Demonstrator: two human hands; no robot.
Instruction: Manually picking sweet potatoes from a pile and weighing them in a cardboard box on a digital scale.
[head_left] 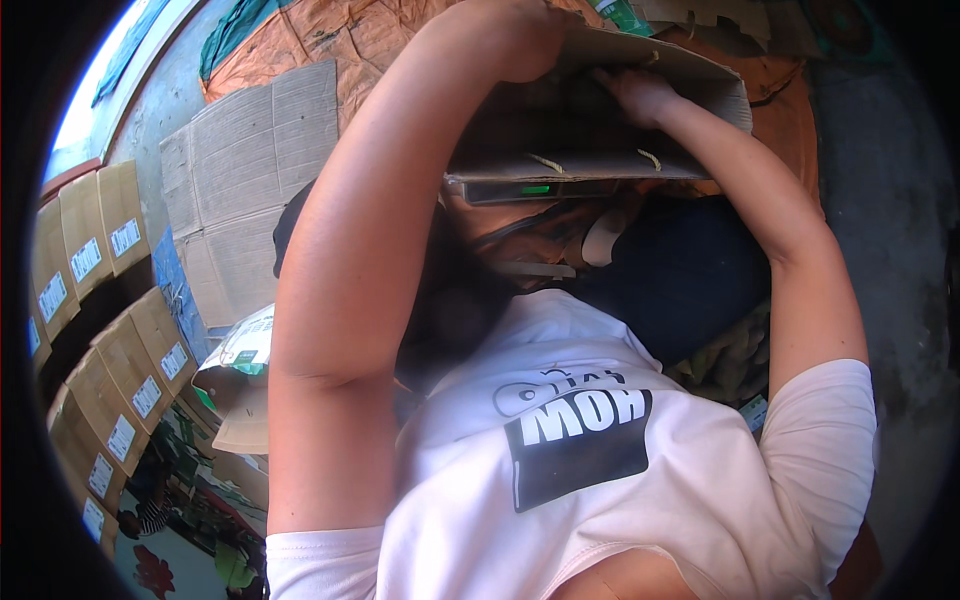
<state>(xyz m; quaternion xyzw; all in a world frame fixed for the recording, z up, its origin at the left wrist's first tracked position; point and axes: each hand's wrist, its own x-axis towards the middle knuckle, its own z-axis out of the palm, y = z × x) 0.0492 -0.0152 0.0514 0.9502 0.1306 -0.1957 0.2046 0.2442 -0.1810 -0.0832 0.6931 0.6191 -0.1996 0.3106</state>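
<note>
A cardboard box [620, 165] with short rope loops along its walls stands open in front of me, its inside mostly in dark shadow. At its far left corner, my left hand [515, 40] is curled against the rim, with the fingertips hidden. My right hand [640, 95] reaches inside past the right side, thumb and fingers apart near the far wall; the lower fingers fade into shadow. Beneath the near edge of the box shows a dark device with a lit green display [537, 189]. I cannot make out what lies in the box.
Flattened cardboard [250, 180] lies at the left on an orange sheet [300, 50]. Rows of labelled cartons [120, 400] stand farther left. An opened white and green package [245, 345] is beside my left arm. A green packet [622, 14] lies beyond the box. Grey floor [880, 200] extends at right.
</note>
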